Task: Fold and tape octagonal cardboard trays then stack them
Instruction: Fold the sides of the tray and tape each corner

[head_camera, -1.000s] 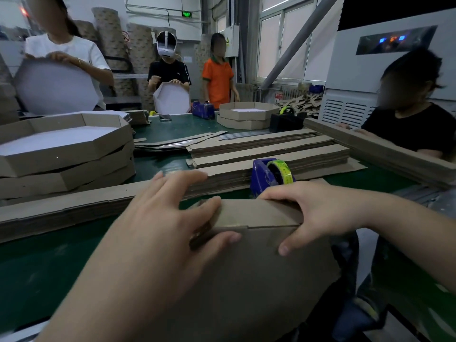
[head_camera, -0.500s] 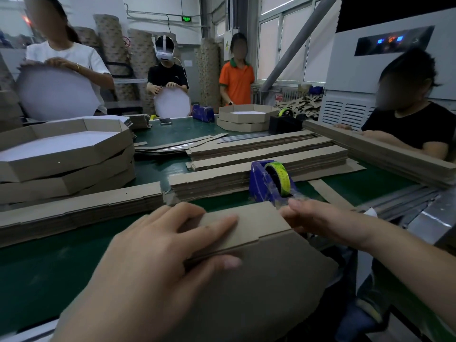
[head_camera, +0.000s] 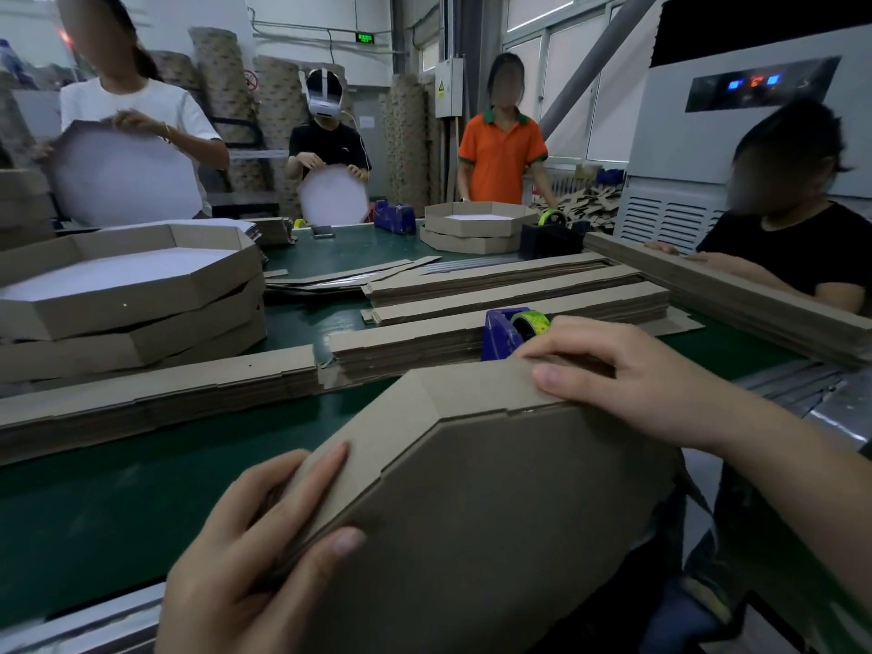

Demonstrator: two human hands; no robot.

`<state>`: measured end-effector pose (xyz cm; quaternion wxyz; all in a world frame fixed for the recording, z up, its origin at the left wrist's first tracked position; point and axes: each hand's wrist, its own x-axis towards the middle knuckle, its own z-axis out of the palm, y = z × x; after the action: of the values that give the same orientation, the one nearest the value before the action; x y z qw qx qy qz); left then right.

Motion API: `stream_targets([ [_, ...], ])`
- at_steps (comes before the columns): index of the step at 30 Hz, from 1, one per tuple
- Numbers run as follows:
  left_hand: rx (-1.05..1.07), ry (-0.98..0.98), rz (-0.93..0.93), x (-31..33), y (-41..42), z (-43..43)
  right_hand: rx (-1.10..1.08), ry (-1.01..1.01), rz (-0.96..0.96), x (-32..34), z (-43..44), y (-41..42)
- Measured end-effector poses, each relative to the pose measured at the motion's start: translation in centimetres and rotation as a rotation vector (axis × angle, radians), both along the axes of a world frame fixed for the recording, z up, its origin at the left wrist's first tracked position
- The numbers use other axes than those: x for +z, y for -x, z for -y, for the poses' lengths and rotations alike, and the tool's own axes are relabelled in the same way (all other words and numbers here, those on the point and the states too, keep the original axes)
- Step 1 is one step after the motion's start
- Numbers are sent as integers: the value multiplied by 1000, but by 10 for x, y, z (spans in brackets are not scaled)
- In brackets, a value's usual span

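Green worktop [head_camera: 118,502] runs the room's length. At its near edge the tray [head_camera: 495,512] is tilted up, underside facing the worker. Both hands hold it: the left hand [head_camera: 250,559] grips the lower-left wall and the right hand [head_camera: 637,384] curls over the top wall, probably keeping the folds tight for taping. The tape dispenser [head_camera: 509,330] waits just behind, and finished trays [head_camera: 118,313] are stacked to the left.

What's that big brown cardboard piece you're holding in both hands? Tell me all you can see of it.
The brown octagonal cardboard tray is plain unprinted board: a flat base with angled corners faces the camera, narrow side strips folded back along its upper edges. It is held tilted at the near edge of the green table. The left hand grips its lower-left side, thumb on the base; the right hand pinches the top strip. No tape shows on it.
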<state>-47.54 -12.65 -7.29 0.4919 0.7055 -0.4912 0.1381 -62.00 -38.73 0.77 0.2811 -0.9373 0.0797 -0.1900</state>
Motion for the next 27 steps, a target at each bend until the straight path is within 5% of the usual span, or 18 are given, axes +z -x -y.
stream_targets([
  [8, -55, -67, -86, -12, -16, -9, -37, 113, 40, -21, -14, -13],
  [18, -130, -290, 247, 48, 2, 48, -1, 64, 24, -15, -29, -24],
  [27, -116, -242, 194, 41, -4, 46, 79, -490, -58, -19, -3, -19],
])
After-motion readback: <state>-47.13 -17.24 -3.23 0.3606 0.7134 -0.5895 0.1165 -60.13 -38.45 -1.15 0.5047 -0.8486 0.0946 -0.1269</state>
